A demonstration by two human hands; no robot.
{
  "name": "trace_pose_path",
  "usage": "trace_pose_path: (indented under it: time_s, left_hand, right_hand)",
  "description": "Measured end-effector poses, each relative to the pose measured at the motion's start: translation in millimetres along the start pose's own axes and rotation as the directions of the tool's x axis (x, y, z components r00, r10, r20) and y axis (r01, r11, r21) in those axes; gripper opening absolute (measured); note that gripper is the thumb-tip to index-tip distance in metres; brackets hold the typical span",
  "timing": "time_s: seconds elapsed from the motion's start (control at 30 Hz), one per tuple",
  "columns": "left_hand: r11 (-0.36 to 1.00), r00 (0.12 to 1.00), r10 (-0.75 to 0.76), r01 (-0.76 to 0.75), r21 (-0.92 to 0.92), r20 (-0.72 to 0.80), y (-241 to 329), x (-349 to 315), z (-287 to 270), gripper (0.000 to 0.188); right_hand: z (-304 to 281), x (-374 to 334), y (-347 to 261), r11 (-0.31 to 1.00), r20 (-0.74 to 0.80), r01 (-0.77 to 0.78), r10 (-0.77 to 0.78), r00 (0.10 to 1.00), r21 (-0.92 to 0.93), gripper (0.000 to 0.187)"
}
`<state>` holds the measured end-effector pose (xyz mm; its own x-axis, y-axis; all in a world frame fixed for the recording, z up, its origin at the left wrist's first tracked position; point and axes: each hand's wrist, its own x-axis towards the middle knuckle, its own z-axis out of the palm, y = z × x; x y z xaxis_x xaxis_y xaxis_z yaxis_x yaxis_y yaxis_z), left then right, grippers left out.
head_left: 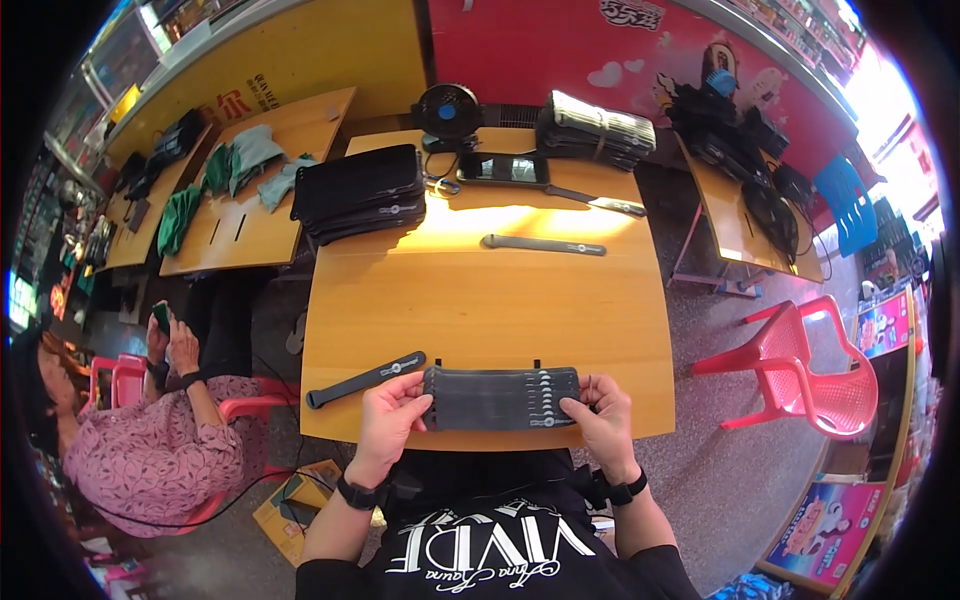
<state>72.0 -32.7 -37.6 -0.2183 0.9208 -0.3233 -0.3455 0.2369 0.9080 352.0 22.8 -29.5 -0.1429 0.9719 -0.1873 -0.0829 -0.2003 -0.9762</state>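
Observation:
Between my two hands a fanned stack of flat black straps (490, 398) is held level above the table's near edge. My left hand (392, 418) pinches its left end between thumb and fingers. At the right end, by the white printed marks, my right hand (602, 418) grips it with the thumb on top. Just left of my left hand, a single folded black strap (366, 380) lies slanted on the table. Farther off, another loose strap (545, 244) rests crosswise.
On the yellow wooden table (480, 300), a black strap pile (360, 188), phone (503, 170), scissors (442, 186), small fan (447, 115) and tied strap bundle (597, 132) stand at the far side. A seated person (160, 450) is at left. A pink chair (800, 365) stands right.

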Motion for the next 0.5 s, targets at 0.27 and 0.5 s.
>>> trace_pose_path:
  time_s: [0.27,0.5]
  left_hand:
    - [0.985,1.0,0.018,-0.021,0.172,0.018,-5.0,20.9,-3.0,0.035]
    - [0.962,0.999,0.043,-0.037,0.27,-0.016,-5.9,19.2,-3.0,0.037]
  right_hand:
    - [3.1,12.5,1.0,0.995,-0.02,-0.041,0.039,0.999,-0.094,0.022]
    - [3.7,17.0,5.0,0.99,-0.015,-0.06,0.059,0.998,-0.131,0.017]
